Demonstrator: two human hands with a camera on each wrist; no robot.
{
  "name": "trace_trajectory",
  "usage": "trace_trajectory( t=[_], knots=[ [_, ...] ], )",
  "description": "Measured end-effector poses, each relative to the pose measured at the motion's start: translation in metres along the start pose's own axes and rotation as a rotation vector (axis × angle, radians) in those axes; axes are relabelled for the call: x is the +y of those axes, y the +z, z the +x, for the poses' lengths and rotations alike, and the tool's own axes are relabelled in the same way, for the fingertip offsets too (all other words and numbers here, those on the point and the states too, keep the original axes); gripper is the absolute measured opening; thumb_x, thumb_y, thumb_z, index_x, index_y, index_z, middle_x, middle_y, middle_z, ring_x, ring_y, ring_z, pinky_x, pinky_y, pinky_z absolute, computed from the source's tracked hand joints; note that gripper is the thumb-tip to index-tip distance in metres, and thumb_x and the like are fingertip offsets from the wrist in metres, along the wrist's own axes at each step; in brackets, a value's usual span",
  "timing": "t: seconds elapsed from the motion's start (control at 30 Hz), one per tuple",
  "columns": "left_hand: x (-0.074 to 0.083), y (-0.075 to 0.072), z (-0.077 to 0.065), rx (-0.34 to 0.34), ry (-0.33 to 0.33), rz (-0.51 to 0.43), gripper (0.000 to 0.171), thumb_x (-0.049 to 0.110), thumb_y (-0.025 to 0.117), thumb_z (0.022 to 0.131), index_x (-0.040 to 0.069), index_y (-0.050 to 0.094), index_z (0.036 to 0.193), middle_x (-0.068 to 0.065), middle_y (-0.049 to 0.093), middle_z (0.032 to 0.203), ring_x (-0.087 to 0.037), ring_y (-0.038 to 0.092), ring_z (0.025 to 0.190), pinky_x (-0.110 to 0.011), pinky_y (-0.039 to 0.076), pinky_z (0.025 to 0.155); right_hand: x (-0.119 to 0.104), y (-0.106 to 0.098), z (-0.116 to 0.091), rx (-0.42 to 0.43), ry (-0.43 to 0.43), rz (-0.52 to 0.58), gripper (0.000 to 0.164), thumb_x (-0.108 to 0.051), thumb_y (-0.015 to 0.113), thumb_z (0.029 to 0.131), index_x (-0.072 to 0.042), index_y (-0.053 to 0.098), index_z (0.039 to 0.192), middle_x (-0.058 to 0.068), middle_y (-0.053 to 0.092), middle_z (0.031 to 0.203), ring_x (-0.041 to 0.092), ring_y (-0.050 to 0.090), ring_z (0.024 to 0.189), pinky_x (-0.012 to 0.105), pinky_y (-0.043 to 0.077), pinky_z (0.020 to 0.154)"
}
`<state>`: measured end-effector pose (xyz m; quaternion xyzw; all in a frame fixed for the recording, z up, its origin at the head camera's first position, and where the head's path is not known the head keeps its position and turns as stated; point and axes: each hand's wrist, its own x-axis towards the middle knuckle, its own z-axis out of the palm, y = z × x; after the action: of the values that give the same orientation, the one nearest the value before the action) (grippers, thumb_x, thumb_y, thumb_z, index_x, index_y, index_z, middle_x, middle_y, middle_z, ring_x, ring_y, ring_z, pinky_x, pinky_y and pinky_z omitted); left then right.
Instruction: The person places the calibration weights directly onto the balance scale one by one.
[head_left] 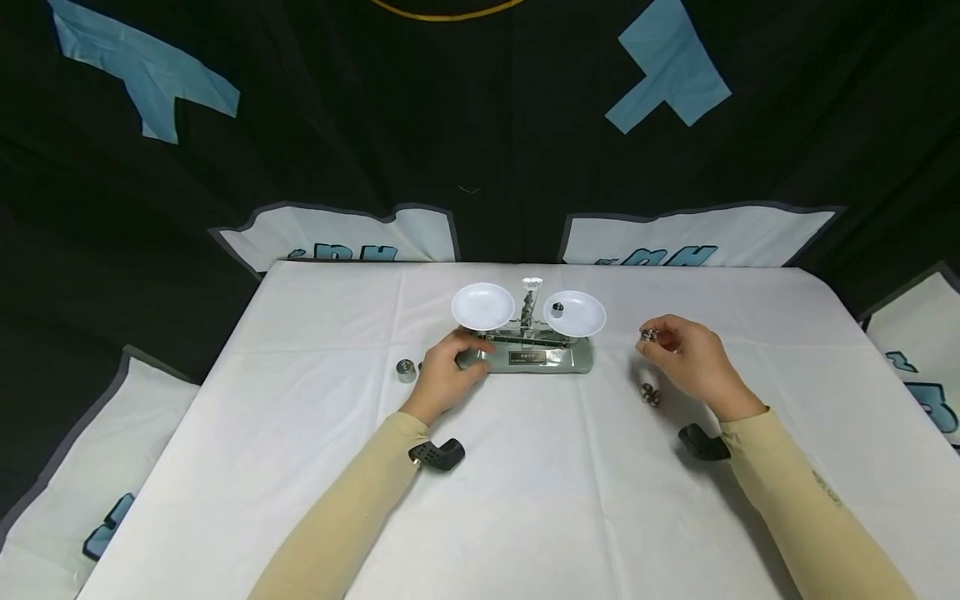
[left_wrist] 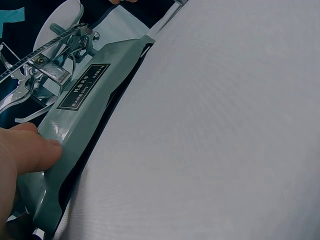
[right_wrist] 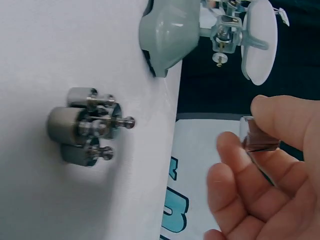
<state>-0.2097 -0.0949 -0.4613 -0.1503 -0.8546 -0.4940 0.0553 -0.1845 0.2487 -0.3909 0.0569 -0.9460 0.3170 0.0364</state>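
Stretches two beige sleeves (head_left: 341,508) in over the near part of a white-covered table (head_left: 525,508), wearing a black wrist device (head_left: 438,455) on each. Has a broad spread of cloth between the forearms, with ample room for sliding either one sideways. Farther in, has a tight cluster of knobbed metal weights (head_left: 649,395) standing just nearer than the right fingertips, well inside the table's right edge.

Grips with the left hand (head_left: 444,379) the left end of the grey-green base of a tray balance (head_left: 527,357), thumb pressed along its front. Cannot tell how the lower left fingers lie. Has a squat metal cylinder (head_left: 406,370) just left of that hand, well in from the left edge.

Pinches with the right hand (head_left: 690,358) a small metal weight (head_left: 649,335) between thumb and fingers, raised off the cloth, other fingers loosely bent. Leaves open room between this hand and the balance.

Beyond, bears a smaller weight (head_left: 557,310) on the right white pan (head_left: 587,315), slightly lower than the left white pan (head_left: 483,306). Ends at a straight far edge behind the balance, then gives way to black backdrop cloth (head_left: 495,125).
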Motion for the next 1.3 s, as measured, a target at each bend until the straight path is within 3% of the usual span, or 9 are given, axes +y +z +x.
trace_trajectory(
  t=[0.17,0.37,1.1,1.3],
  knots=[
    [-0.001,0.0,0.0,-0.005,-0.008,0.001,0.02,0.007,0.071,0.082,0.012,0.072,0.101,-0.004,0.065,0.123,-0.023,0.05,0.133,-0.038,0.039,0.114,-0.004,-0.003,0.005,0.085,-0.032,0.026,0.027,-0.021,0.065,0.092,-0.003,0.065,0.111,0.015,0.068,0.092,0.025,0.058,0.085,0.024,0.048,0.062],
    [-0.002,0.0,0.001,-0.006,-0.009,0.008,0.02,0.008,0.071,0.082,0.013,0.072,0.101,-0.004,0.065,0.124,-0.023,0.05,0.134,-0.039,0.039,0.114,-0.009,-0.006,0.013,0.127,-0.017,0.069,0.026,-0.023,0.066,0.092,-0.004,0.066,0.109,0.013,0.07,0.093,0.02,0.057,0.085,0.02,0.048,0.06],
    [-0.002,0.0,0.002,-0.009,-0.014,0.002,0.021,0.008,0.071,0.081,0.013,0.072,0.101,-0.004,0.064,0.123,-0.022,0.052,0.131,-0.038,0.04,0.113,-0.038,-0.003,0.041,0.173,-0.012,0.156,0.029,-0.022,0.071,0.087,-0.005,0.068,0.111,0.015,0.067,0.099,0.023,0.059,0.09,0.018,0.047,0.062],
    [-0.002,0.001,0.001,-0.006,-0.009,-0.004,0.02,0.007,0.071,0.081,0.013,0.073,0.101,-0.004,0.064,0.125,-0.023,0.05,0.133,-0.039,0.039,0.114,-0.047,0.002,0.047,0.152,-0.014,0.188,0.031,-0.021,0.072,0.086,-0.005,0.069,0.112,0.015,0.068,0.101,0.024,0.059,0.093,0.02,0.049,0.064]
  ],
)
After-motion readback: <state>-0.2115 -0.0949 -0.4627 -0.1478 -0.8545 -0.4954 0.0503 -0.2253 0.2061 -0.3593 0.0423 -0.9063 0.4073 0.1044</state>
